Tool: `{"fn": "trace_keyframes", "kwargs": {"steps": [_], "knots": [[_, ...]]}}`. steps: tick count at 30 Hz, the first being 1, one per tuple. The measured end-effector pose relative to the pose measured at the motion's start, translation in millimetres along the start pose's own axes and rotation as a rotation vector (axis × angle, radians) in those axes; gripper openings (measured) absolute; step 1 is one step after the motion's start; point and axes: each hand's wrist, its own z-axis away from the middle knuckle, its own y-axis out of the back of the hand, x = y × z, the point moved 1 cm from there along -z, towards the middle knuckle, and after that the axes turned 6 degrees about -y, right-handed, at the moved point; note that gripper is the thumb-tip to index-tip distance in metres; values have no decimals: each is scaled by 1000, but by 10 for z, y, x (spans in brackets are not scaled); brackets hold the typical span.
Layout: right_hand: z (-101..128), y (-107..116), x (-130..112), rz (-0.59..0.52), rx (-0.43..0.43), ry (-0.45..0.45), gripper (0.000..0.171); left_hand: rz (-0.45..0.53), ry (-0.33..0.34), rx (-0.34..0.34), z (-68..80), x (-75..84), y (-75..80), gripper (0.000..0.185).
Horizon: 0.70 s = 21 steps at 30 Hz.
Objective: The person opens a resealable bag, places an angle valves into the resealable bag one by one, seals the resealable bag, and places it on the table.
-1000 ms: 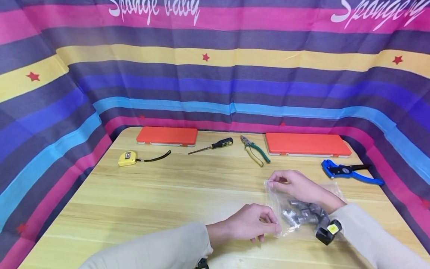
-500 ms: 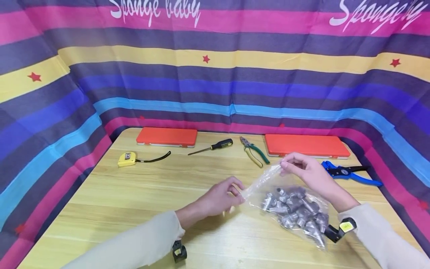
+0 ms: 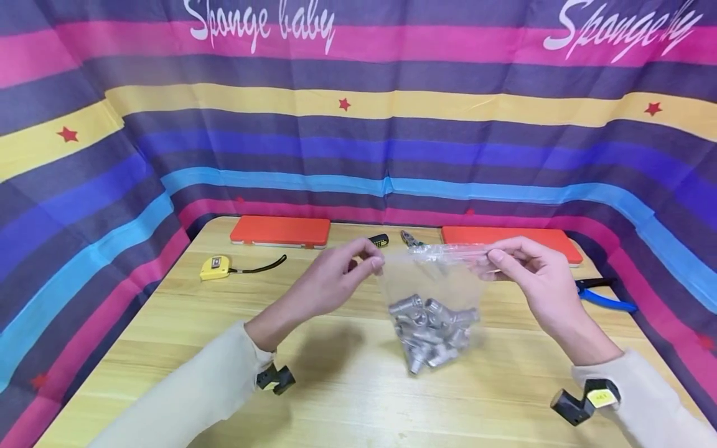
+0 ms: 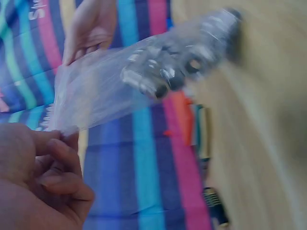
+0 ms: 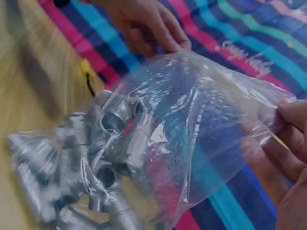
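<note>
A clear plastic bag [image 3: 431, 283] hangs upright over the table between my hands, its top edge stretched level. Grey metal pipe fittings [image 3: 434, 330], several of them, are heaped in its lower half; round openings show on some fittings [image 5: 108, 175] in the right wrist view. My left hand [image 3: 336, 274] pinches the bag's left top corner between thumb and fingers. At the opposite corner, my right hand [image 3: 534, 274] pinches the top edge with thumb and curled fingers. Whether the bag's bottom touches the table cannot be told.
Along the back of the wooden table [image 3: 168, 348] lie two red cases [image 3: 280, 231] and a yellow tape measure [image 3: 215, 267]. The bag and hands partly cover a screwdriver [image 3: 379, 240], pliers [image 3: 411, 238] and a blue hand tool [image 3: 607, 300]. A striped cloth [image 3: 386, 149] surrounds the table.
The bag has been lifted from the right of the table and brought left to the middle, turning upright. Both hands have risen with it, and its fittings have slid to the bottom.
</note>
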Motion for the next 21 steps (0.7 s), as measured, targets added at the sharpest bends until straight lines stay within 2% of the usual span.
{"fn": "trace_keyframes", "kwargs": {"steps": [4, 8, 16, 21], "knots": [[45, -68, -47, -149, -3, 83, 15, 12, -68, 119, -12, 146, 140, 9], [127, -137, -19, -207, -11, 103, 19, 29, -84, 166, 31, 170, 171, 8], [194, -200, 47, -162, 25, 85, 18, -13, -79, 192, 159, 93, 133, 11], [233, -214, 34, -90, 53, 61, 15, 42, -11, 193, 189, 34, 127, 9]]}}
